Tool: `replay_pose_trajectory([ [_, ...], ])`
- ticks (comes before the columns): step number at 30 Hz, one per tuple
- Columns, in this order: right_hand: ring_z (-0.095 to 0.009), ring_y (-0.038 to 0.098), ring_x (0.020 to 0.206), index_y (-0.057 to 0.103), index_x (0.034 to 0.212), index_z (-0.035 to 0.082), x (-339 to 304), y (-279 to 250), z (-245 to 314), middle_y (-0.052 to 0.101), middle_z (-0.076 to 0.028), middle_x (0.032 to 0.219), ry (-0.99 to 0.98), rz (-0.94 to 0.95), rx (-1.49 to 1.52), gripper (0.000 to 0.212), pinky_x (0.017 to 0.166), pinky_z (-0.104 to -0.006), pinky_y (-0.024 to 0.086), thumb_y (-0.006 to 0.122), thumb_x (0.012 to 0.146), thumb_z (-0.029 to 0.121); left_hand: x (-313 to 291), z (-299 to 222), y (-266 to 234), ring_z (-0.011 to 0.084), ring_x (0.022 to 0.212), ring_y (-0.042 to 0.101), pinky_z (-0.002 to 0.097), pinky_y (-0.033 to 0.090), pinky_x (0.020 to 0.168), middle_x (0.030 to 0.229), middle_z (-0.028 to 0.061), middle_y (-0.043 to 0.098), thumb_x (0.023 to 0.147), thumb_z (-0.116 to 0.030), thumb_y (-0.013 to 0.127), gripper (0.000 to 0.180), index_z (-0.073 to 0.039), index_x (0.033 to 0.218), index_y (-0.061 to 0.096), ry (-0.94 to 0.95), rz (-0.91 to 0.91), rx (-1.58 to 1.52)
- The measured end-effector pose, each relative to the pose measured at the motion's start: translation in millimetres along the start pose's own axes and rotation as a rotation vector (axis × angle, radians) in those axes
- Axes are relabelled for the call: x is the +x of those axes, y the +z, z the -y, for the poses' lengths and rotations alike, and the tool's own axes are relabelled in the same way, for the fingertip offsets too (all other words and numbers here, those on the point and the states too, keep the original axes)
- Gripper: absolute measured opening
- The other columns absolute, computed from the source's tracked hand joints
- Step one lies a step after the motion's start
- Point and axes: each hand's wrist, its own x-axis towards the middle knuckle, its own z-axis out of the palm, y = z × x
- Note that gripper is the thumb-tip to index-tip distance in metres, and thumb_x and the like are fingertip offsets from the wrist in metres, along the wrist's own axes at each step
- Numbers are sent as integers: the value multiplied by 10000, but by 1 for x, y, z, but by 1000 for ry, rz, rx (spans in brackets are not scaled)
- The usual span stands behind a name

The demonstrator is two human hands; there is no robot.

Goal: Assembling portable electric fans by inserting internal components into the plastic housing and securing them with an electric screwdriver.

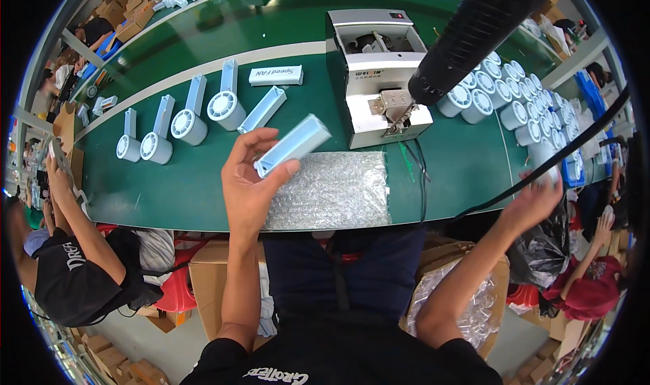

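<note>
My left hand (252, 182) is closed around a light blue, hollow, open-sided plastic handle shell (294, 144), held tilted above a sheet of bubble wrap (332, 192). Off to the right, my right hand (538, 199) is slightly blurred, its fingers around the lower part of a pale round fan head (542, 156) beside the crowd of similar heads. Another open handle shell (264, 109) lies just beyond my left hand. Behind it rests a closed handle piece (276, 75) with lettering on its face. Several fan heads with handles attached, such as this fan unit (227, 109), stand in a row at the left.
A grey and black bench machine (379, 80) stands mid-table, with a dark cylindrical tool (467, 39) hanging over its right side. A black cable (569, 148) crosses the right side. Several fan heads (511, 90) crowd the back right. Co-workers sit left and right; a carton (491, 297) stands below.
</note>
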Motion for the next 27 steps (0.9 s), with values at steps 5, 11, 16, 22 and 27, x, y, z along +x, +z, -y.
replay_pose_trajectory([
  [5, -342, 689, 893, 497, 1426, 19, -89, 19, 119, 666, -282, 1105, 77, 895, 400, 648, 763, -364, 594, 623, 959, 451, 0, 13, -1, 147, 1033, 643, 294, 499, 929, 1100, 76, 685, 849, -93, 838, 433, 1, 1221, 637, -130, 117, -331],
  [11, -287, 673, 1199, 550, 1395, -84, -160, 87, 111, 630, -243, 1357, 292, 875, 99, 668, 1000, -388, 560, 803, 795, 66, -1, 3, 29, 204, 1182, 602, 385, 464, 1046, 1275, 156, 653, 981, -156, 728, 376, -20, 1308, 601, -289, 106, -846],
  [16, -296, 663, 1227, 530, 1412, -74, -167, 95, 100, 619, -271, 1380, 430, 891, 308, 742, 999, -382, 570, 856, 755, 38, 9, -3, 20, 169, 1006, 631, 293, 492, 882, 1120, 78, 695, 821, -25, 819, 416, -44, 1225, 720, 477, -49, 442],
  [22, -319, 672, 1221, 530, 1403, -84, -170, 98, 97, 650, -272, 1334, 214, 1011, 297, 766, 1010, -411, 571, 895, 744, 55, -7, -20, 25, 197, 1128, 682, 262, 533, 815, 1250, 156, 701, 928, 31, 668, 528, -13, 1448, 585, -84, 118, -49],
  [27, -292, 679, 1211, 516, 1426, -68, -182, 96, 93, 651, -249, 1341, 368, 1013, 350, 776, 1007, -394, 568, 897, 766, 78, -12, -9, 40, 351, 1211, 676, 410, 575, 1002, 1360, 312, 622, 1040, -105, 581, 440, -16, 1463, 500, -220, 277, -808],
])
